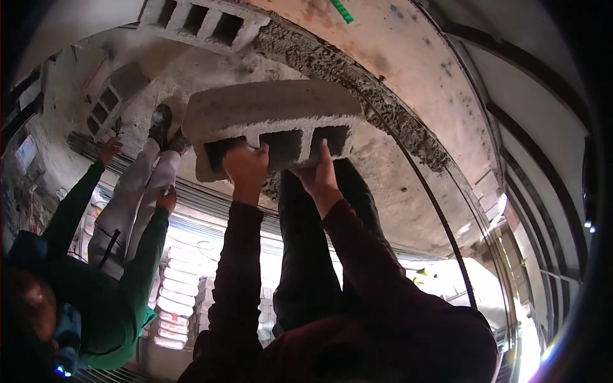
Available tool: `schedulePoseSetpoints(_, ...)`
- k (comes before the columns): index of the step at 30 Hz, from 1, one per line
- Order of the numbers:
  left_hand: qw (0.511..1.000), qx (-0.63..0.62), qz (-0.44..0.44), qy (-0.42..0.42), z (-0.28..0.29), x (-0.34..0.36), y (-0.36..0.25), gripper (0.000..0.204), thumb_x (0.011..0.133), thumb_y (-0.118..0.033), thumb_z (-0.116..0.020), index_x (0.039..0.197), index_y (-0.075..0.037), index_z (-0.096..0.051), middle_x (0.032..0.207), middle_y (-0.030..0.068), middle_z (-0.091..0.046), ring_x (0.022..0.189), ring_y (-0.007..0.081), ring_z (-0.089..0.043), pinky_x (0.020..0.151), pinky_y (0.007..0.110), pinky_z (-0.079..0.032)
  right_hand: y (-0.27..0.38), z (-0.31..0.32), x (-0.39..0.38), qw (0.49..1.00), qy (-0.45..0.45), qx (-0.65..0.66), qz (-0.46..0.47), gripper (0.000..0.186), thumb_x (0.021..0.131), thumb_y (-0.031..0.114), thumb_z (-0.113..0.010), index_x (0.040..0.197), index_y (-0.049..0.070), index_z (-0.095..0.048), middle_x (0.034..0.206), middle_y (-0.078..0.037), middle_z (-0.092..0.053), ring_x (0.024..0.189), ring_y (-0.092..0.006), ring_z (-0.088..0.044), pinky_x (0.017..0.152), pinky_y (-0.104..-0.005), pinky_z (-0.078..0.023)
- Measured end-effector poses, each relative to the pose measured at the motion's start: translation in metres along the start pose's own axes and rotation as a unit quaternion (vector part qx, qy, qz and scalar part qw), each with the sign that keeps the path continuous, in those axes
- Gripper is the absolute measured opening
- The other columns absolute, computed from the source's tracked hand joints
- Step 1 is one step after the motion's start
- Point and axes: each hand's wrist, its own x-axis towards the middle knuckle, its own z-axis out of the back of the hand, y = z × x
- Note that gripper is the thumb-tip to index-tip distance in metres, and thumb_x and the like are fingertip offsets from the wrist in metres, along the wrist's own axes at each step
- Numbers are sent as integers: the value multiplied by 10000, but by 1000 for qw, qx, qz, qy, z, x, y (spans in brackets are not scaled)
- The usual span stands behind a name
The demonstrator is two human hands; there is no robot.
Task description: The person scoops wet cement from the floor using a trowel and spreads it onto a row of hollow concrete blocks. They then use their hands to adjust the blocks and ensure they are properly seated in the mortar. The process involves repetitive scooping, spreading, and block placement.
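A grey hollow concrete block (274,105) is held out in front of me, its three openings facing me. My left hand (246,169) is closed on the block's near side by the left opening, fingers partly hidden in it. My right hand (318,179) grips the lower edge under the right opening, with the thumb up against it and the other fingers mostly hidden. Beyond the block runs a strip of rough wet mortar (313,54). Another hollow block (211,22) sits at the strip's far left end.
A steel bar (440,214) slants down on the right. At left stands a co-worker in a green top (96,303), near a further hollow block (118,96). Long thin bars (207,207) lie behind my legs, and stacked bags (175,297) stand below. A pinkish panel (408,57) borders the mortar.
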Motion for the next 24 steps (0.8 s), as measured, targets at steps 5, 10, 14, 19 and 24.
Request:
schedulePoseSetpoints(5, 999, 29, 3, 14, 2, 10, -31, 350, 633, -316, -772, 706, -15, -609, 646, 190, -627, 645, 387, -637, 597, 460, -518, 13, 27, 16, 995, -91, -36, -4, 343, 903, 259, -476, 1106, -10, -542, 1137, -163, -582, 1073, -326, -559, 963, -521, -429)
schedulePoseSetpoints(10, 999, 16, -33, 36, 5, 21, -55, 341, 637, -310, -768, 695, -9, -619, 677, 212, -631, 684, 398, -641, 614, 472, -518, 22, 20, 6, 997, -68, 4, 44, 346, 916, 272, -455, 1110, 3, -552, 1131, -137, -594, 1074, -321, -560, 962, -508, -433)
schedulePoseSetpoints(14, 997, 19, -46, 62, 0, 27, -78, 307, 655, -323, -760, 726, -49, -641, 698, 165, -653, 669, 348, -656, 615, 433, -531, 44, 14, -1, 994, -86, -18, 71, 354, 917, 270, -434, 1129, 15, -558, 1147, -133, -598, 1068, -306, -568, 922, -465, -457)
schedulePoseSetpoints(19, 992, -35, -70, 102, -12, 44, -106, 248, 675, -287, -745, 741, -61, -667, 713, 161, -657, 703, 337, -664, 646, 423, -537, 68, 27, 9, 991, -58, 3, 116, 265, 878, 248, -472, 1022, 55, -581, 1070, -111, -616, 1018, -287, -581, 887, -470, -473)
schedulePoseSetpoints(24, 988, -28, -90, 123, -20, 72, -108, 186, 677, -225, -716, 700, -48, -663, 714, 167, -658, 710, 342, -666, 648, 424, -540, 61, -2, 15, 987, -90, 34, 128, 273, 866, 214, -487, 1051, 34, -574, 1110, -120, -603, 1015, -306, -578, 894, -481, -475)
